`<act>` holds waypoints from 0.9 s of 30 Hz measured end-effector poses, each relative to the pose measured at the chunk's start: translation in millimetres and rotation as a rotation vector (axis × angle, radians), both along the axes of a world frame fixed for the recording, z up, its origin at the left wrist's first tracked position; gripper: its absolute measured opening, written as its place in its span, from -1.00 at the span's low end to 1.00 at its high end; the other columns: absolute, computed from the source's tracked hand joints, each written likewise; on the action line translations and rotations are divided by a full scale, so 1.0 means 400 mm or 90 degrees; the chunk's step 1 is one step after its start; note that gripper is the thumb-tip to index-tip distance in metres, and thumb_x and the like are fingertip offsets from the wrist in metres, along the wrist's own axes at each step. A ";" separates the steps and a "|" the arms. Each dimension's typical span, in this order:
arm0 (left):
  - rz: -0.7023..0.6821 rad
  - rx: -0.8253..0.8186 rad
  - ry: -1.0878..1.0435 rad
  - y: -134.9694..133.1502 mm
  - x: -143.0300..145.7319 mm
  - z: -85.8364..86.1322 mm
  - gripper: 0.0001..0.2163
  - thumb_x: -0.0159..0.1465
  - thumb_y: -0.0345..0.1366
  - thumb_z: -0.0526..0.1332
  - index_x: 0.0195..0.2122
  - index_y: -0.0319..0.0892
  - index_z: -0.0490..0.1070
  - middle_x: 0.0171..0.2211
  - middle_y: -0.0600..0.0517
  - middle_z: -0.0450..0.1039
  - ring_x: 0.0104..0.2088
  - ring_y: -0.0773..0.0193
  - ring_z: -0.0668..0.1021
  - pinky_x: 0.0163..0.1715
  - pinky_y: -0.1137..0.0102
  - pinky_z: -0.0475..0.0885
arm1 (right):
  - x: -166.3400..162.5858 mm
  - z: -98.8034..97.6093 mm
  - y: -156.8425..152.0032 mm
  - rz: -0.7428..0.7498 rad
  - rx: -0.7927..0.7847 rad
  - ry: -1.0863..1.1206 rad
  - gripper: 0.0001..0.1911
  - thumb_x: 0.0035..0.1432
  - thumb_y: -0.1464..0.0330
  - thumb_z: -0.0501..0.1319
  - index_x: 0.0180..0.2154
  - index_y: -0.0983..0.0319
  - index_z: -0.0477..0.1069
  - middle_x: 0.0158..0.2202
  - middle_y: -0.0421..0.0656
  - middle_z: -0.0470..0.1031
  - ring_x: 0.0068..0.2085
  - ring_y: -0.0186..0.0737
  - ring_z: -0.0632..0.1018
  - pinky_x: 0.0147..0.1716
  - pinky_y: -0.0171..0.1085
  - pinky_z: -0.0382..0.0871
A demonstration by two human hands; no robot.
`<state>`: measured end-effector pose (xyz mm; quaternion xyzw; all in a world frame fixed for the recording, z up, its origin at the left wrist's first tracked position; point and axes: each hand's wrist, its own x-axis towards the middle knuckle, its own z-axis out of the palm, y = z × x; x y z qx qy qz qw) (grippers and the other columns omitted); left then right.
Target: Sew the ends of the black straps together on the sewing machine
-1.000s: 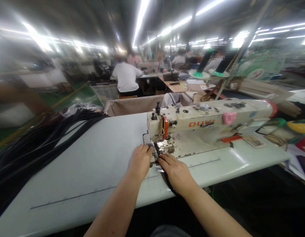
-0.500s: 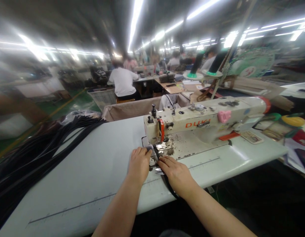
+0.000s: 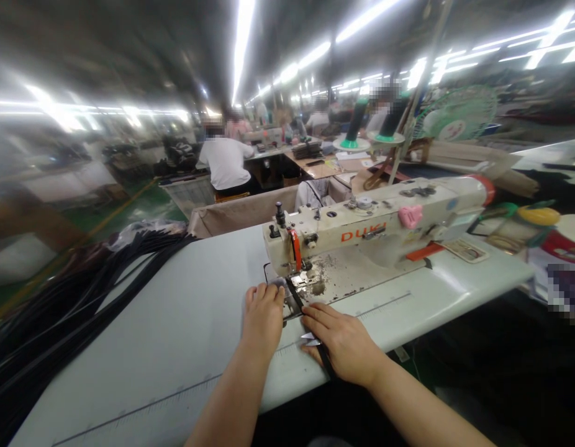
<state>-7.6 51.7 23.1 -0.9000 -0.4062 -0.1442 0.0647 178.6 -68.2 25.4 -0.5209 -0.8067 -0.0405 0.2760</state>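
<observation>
A narrow black strap (image 3: 294, 295) runs from under the presser foot of the sewing machine (image 3: 357, 223) towards the table's front edge. My right hand (image 3: 338, 338) is closed on this strap just in front of the needle plate. Pointed metal blades, like those of thread snips (image 3: 310, 339), stick out from under that hand; their handles are hidden. Left of the strap, my left hand (image 3: 263, 313) rests by the needle plate with its fingers bent and close together. A small greyish piece shows at its fingertips, too unclear to name.
Many long black straps (image 3: 105, 292) lie heaped along the table's left side. Behind the machine is a cloth-lined bin (image 3: 241, 208). Thread cones (image 3: 355, 127) stand at the back right. A person in a white top (image 3: 225, 161) sits further off.
My right hand has drawn slightly back towards the table's front edge, showing more strap and the metal blades. The left hand has hardly moved. The view has shifted a little.
</observation>
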 end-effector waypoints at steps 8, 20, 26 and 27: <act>0.006 -0.013 -0.007 0.015 0.000 -0.007 -0.64 0.42 -0.44 0.09 0.18 -0.13 0.46 0.02 -0.12 0.54 0.04 0.00 0.43 0.11 0.06 0.29 | -0.007 -0.010 0.009 -0.021 -0.013 0.020 -0.56 0.32 0.18 0.35 0.13 0.28 0.53 0.20 0.03 0.55 0.27 0.03 0.49 0.26 -0.05 0.45; 0.030 0.006 -0.059 0.045 -0.011 -0.025 -0.63 0.40 -0.48 0.06 0.18 -0.17 0.44 0.12 -0.18 0.51 0.12 0.02 0.48 0.15 0.07 0.31 | -0.004 -0.009 0.006 -0.016 0.003 0.022 -0.55 0.32 0.18 0.35 0.14 0.26 0.53 0.19 0.01 0.56 0.25 0.00 0.51 0.26 -0.07 0.44; 0.088 0.029 -0.088 0.059 -0.015 -0.038 -0.72 0.36 -0.48 0.10 -0.02 -0.17 0.55 0.04 -0.18 0.49 0.03 0.03 0.52 0.08 0.12 0.39 | -0.003 -0.009 0.004 -0.011 0.022 0.028 -0.56 0.31 0.17 0.35 0.13 0.25 0.54 0.16 0.02 0.58 0.23 -0.01 0.54 0.23 -0.09 0.47; 0.090 0.031 -0.098 0.061 -0.015 -0.039 -0.73 0.37 -0.47 0.09 -0.04 -0.18 0.55 0.02 -0.17 0.49 0.01 0.04 0.52 0.07 0.13 0.40 | -0.003 -0.010 0.004 -0.011 0.025 0.029 -0.56 0.31 0.17 0.35 0.13 0.25 0.54 0.16 0.02 0.58 0.22 -0.01 0.54 0.23 -0.09 0.47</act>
